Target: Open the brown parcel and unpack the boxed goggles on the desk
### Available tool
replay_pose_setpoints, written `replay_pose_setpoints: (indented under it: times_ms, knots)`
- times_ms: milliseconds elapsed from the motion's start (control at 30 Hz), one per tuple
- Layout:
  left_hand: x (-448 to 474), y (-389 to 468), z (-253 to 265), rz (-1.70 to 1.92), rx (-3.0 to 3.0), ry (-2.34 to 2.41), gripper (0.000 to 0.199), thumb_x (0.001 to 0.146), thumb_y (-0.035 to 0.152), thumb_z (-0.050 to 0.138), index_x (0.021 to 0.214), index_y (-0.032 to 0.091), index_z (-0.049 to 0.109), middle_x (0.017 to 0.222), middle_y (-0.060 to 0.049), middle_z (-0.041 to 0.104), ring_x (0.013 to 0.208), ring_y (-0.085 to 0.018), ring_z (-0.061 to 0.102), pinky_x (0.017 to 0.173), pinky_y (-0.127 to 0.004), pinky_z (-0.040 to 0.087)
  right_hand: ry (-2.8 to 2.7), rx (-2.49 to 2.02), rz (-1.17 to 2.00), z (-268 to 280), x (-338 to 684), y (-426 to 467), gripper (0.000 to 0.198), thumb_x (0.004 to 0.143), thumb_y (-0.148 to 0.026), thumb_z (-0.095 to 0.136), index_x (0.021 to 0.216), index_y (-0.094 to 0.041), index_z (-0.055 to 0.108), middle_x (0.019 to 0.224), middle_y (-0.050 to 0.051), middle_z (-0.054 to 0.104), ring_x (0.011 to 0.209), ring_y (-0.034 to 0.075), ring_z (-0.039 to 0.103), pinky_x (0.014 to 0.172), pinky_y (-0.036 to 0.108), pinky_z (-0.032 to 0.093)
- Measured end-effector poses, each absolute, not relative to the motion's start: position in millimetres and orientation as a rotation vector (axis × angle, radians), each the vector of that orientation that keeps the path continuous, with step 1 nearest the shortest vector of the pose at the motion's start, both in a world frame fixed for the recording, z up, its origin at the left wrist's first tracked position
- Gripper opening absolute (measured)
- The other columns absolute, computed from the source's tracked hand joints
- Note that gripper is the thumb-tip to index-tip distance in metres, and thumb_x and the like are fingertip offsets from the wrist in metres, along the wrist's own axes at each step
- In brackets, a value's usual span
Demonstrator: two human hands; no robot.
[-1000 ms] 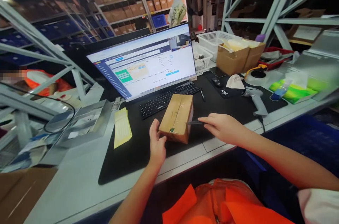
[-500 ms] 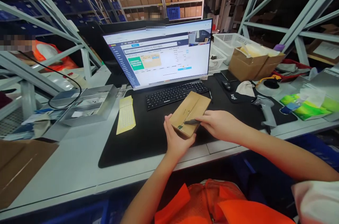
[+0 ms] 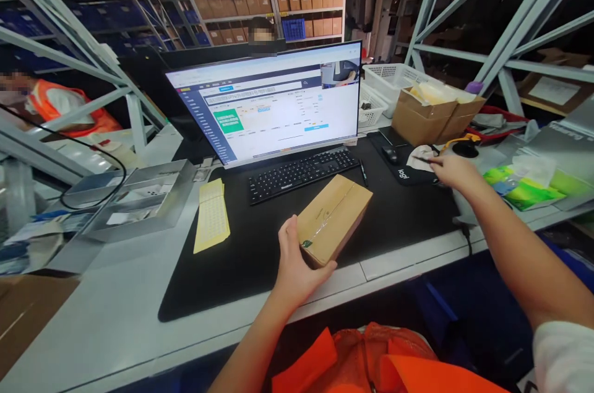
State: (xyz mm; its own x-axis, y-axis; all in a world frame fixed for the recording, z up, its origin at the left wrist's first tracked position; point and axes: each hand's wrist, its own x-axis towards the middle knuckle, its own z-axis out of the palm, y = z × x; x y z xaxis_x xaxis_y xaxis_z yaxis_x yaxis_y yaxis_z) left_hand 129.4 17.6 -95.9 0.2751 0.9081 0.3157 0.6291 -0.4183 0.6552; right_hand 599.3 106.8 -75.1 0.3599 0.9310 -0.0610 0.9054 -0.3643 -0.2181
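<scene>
A small brown cardboard box [image 3: 336, 213] rests tilted over the black desk mat [image 3: 260, 257]. My left hand [image 3: 297, 266] is closed around its near left end, with the thumb along the near side. Clear tape runs along the top, and a small dark green mark shows near the held end. Off to the right, my right hand [image 3: 457, 171] pinches a thin dark pen-like tool [image 3: 422, 159]; its exact kind is unclear. The tool's tip lies over a crumpled white cloth [image 3: 414, 164] beside the mouse [image 3: 390, 155].
A keyboard [image 3: 301, 176] and a lit monitor [image 3: 273, 108] stand behind the box. Yellow label sheets [image 3: 211, 216] lie left, near a grey tray [image 3: 143, 201]. A pen [image 3: 362, 173], an open carton [image 3: 424, 117] and a green packet [image 3: 524, 185] are rightward. Another person sits far left.
My right hand has moved from the box's top to the right with the dark tool. My left hand still holds the box. The view has shifted slightly.
</scene>
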Motion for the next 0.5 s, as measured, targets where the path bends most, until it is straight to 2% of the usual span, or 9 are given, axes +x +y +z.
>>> replay_pose_setpoints:
  times_ms: [67, 133, 167, 233, 300, 400, 500]
  knots:
    - [123.7, 28.6, -80.2, 0.816, 2.204, 1.298, 0.112, 0.073, 0.048, 0.08, 0.161, 0.037, 0.012, 0.153, -0.008, 0.025, 0.143, -0.025, 0.032, 0.117, -0.048, 0.035, -1.703, -2.453, 0.414, -96.9, 601.8, 94.3, 0.045, 0.1, -0.033, 0.05, 0.136, -0.012, 0.067, 0.132, 0.022, 0.06, 0.12, 0.038, 0.059, 0.095, 0.043, 0.043]
    - [125.8, 47.0, -58.9, 0.801, 2.335, 1.168, 0.077, 0.087, 0.05, 0.067, 0.154, 0.034, 0.033, 0.148, -0.004, 0.037, 0.138, -0.021, 0.038, 0.116, -0.042, 0.037, -1.717, -2.317, 0.557, -118.2, 584.0, 81.9, 0.046, 0.1, -0.03, 0.05, 0.139, -0.011, 0.064, 0.134, 0.017, 0.06, 0.125, 0.032, 0.057, 0.104, 0.039, 0.042]
    - [130.9, 58.9, -47.5, 0.733, 2.41, 1.176, 0.066, 0.091, 0.05, 0.063, 0.15, 0.03, 0.04, 0.147, -0.003, 0.041, 0.136, -0.02, 0.041, 0.116, -0.04, 0.036, -1.732, -2.233, 0.605, -127.4, 571.5, 78.0, 0.047, 0.098, -0.026, 0.051, 0.141, -0.009, 0.062, 0.137, 0.016, 0.058, 0.128, 0.031, 0.055, 0.11, 0.038, 0.04]
    - [149.0, 85.6, -26.2, 0.387, 2.551, 1.216, 0.068, 0.091, 0.055, 0.059, 0.149, 0.023, 0.044, 0.147, -0.004, 0.045, 0.131, -0.022, 0.046, 0.115, -0.042, 0.038, -1.779, -2.131, 0.667, -139.8, 545.7, 76.1, 0.048, 0.093, -0.015, 0.052, 0.139, -0.005, 0.061, 0.137, 0.015, 0.058, 0.128, 0.03, 0.056, 0.113, 0.039, 0.039]
    - [172.4, 110.7, -10.1, 0.08, 2.597, 1.293, 0.074, 0.091, 0.057, 0.056, 0.155, 0.022, 0.04, 0.14, -0.007, 0.051, 0.12, -0.026, 0.054, 0.105, -0.045, 0.045, -1.838, -2.056, 0.664, -141.6, 522.4, 79.3, 0.046, 0.092, -0.013, 0.051, 0.135, -0.002, 0.063, 0.136, 0.016, 0.059, 0.127, 0.029, 0.056, 0.115, 0.039, 0.039]
    - [203.5, 133.8, 3.8, -0.172, 2.694, 1.25, 0.073, 0.092, 0.053, 0.052, 0.156, 0.021, 0.039, 0.125, -0.01, 0.059, 0.105, -0.028, 0.062, 0.091, -0.043, 0.051, -1.811, -1.807, 0.52, -124.6, 488.4, 81.4, 0.042, 0.101, -0.029, 0.045, 0.128, -0.006, 0.067, 0.133, 0.013, 0.06, 0.128, 0.023, 0.054, 0.116, 0.036, 0.038]
    - [222.2, 138.2, 10.5, -0.352, 2.868, 1.163, 0.068, 0.086, 0.037, 0.055, 0.151, 0.019, 0.043, 0.095, -0.01, 0.065, 0.082, -0.03, 0.065, 0.067, -0.038, 0.048, -1.682, -1.359, 0.328, -100.1, 449.3, 73.2, 0.045, 0.104, -0.041, 0.04, 0.119, -0.01, 0.069, 0.128, 0.012, 0.062, 0.122, 0.019, 0.057, 0.11, 0.034, 0.043]
